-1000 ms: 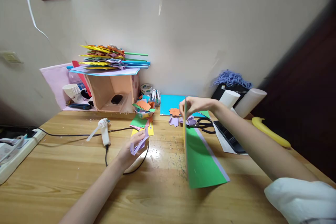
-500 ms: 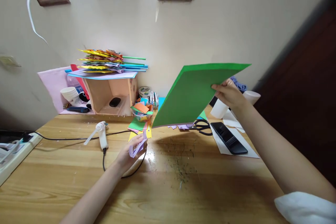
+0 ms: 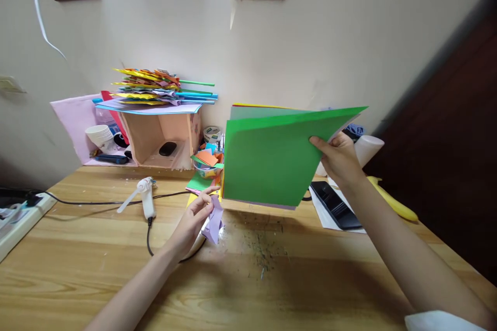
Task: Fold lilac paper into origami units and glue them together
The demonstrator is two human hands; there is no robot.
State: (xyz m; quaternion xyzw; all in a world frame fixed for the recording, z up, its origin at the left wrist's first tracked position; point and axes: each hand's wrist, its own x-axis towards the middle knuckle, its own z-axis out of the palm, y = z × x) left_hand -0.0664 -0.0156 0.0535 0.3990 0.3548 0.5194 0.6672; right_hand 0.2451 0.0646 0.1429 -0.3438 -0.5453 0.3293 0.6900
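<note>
My right hand point(image 3: 341, 158) grips the right edge of a stack of coloured paper point(image 3: 272, 160), thumb in front and fingers behind. The front sheet is green, and pale and yellow edges show behind it at the top. The stack is held up above the table. My left hand point(image 3: 198, 214) pinches a folded strip of purple paper point(image 3: 214, 222) between thumb and fingers, just left of the stack's lower left corner. Green scraps point(image 3: 266, 248) lie scattered on the wooden table below.
A white glue gun point(image 3: 146, 199) with a black cord lies at left. Behind stand a pink cardboard box point(image 3: 163, 137) topped with paper crafts point(image 3: 149, 88) and a bowl of paper scraps point(image 3: 207, 163). On the right are a black phone point(image 3: 336, 204) and a banana point(image 3: 394, 200).
The paper stack has swung to face me and dropped slightly, fanning so other sheets show and covering most of the scissors. My left hand has turned the purple strip downward. The banana has come into view.
</note>
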